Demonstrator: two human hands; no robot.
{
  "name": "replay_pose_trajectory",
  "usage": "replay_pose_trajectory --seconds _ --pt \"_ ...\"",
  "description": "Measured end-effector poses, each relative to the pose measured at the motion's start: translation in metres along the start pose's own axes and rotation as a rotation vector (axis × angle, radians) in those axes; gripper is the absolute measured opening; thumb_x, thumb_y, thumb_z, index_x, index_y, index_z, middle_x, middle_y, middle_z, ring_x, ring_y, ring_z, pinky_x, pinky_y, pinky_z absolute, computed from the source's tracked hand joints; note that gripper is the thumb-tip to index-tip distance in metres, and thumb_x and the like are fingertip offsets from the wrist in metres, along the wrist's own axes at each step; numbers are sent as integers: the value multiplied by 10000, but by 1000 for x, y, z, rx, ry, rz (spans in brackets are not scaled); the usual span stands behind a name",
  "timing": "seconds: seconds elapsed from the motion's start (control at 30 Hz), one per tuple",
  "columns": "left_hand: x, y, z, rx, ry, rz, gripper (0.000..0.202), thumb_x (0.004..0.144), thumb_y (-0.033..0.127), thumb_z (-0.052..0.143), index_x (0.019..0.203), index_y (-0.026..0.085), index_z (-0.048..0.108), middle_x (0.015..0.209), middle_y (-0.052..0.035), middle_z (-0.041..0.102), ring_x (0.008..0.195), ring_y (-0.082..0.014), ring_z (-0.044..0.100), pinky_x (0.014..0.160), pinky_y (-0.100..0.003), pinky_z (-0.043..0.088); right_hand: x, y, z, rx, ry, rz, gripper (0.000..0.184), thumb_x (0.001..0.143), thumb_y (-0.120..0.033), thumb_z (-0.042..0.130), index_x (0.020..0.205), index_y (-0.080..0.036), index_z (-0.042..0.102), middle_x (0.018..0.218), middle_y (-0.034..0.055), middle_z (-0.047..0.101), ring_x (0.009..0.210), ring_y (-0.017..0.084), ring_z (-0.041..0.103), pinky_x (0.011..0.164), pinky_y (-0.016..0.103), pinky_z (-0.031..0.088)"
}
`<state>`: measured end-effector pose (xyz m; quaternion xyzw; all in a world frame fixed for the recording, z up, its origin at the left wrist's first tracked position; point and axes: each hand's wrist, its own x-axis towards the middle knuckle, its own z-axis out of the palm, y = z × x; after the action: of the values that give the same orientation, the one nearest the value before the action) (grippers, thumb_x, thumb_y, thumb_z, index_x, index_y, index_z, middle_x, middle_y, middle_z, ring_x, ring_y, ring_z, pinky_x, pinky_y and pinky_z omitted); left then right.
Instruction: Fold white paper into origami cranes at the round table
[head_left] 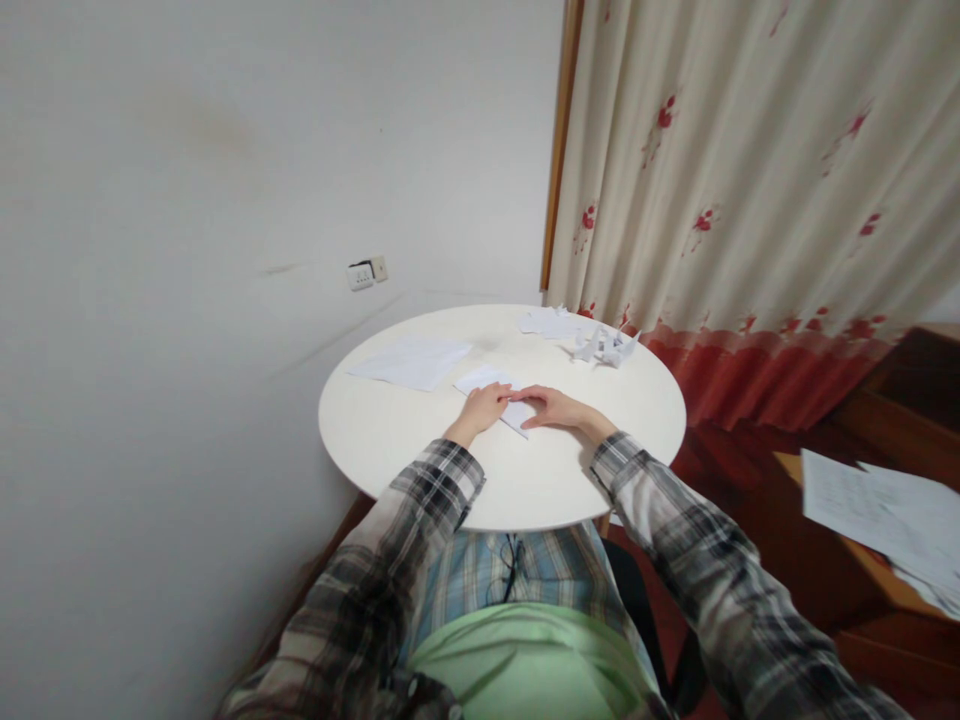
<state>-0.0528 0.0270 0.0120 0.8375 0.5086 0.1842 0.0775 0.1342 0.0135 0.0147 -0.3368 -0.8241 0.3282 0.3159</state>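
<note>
A folded piece of white paper [516, 419] lies on the white round table [510, 490], slanting from upper left to lower right. My left hand [484, 408] is over its left side, closed, with the fingertips pressed on the paper. From the right, my right hand [556, 408] reaches in with curved fingers, its thumb lower at the paper's edge and its index finger near the left fingertips. The fingers of both hands meet above the paper and hide its middle.
A flat white sheet [412, 364] lies left on the table. Several folded paper figures [606, 346] stand at the back right, beside more paper [547, 321]. Printed sheets [877, 505] rest on brown furniture at right. A wall socket [360, 276] and patterned curtain [720, 180] are behind.
</note>
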Motion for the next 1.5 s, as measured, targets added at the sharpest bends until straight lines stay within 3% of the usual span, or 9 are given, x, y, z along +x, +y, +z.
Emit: replay_pose_trajectory --seconds 0.17,0.37,0.53,0.77,1.17,1.27,1.37,1.5 --pt "0 1 0 -2 -16 -18 400 846 195 324 1174 279 538 1303 15 482 1238 -170 384 1035 -386 281 -3 -10 2 -102 2 47 578 559 -234 759 1105 -195 576 1200 65 551 1105 180 506 1014 341 332" --pt "3 -4 4 23 -69 -12 462 850 138 266 1224 307 477 1356 14 416 1280 -174 321 1033 -477 240 2 -5 9 -278 150 64 269 741 -220 610 1001 -150 619 1060 73 629 997 155 564 950 317 386" --pt "5 -6 6 -6 -82 -8 447 870 167 251 1228 322 469 1360 32 406 1286 -168 312 1039 -492 224 3 3 9 -447 218 117 322 767 -277 589 1066 -158 600 1118 87 610 1049 176 544 963 334 375" --pt "13 -15 16 -220 18 49 428 778 77 339 1053 226 632 1173 34 591 1179 -113 455 1043 -276 302 3 8 10 -590 182 156 375 813 -350 527 1147 -183 562 1229 84 541 1153 197 473 1004 357 333" --pt "3 -2 4 -190 26 111 341 812 144 389 1049 224 620 1173 12 590 1113 -118 504 998 -256 342 4 16 10 -579 199 231 348 828 -374 491 1142 -243 565 1270 41 511 1208 212 420 1017 402 311" --pt "1 -1 2 -121 9 114 310 842 232 401 1071 233 609 1276 -13 509 1194 -138 433 1029 -289 295 4 15 9 -581 204 241 341 831 -365 488 1135 -233 570 1270 49 510 1206 218 421 1012 399 316" --pt "0 1 2 -60 -10 57 350 828 426 435 1098 270 595 1378 -27 385 1249 -192 367 1049 -350 249 4 13 8 -596 235 259 310 831 -350 488 1102 -241 593 1253 56 523 1186 213 442 996 390 332" --pt "-2 4 1 -25 -29 11 479 758 575 463 1137 300 565 1388 -44 363 1259 -223 346 1048 -381 226 4 11 5 -617 247 253 291 833 -339 484 1066 -229 618 1203 69 558 1130 205 488 970 357 355"
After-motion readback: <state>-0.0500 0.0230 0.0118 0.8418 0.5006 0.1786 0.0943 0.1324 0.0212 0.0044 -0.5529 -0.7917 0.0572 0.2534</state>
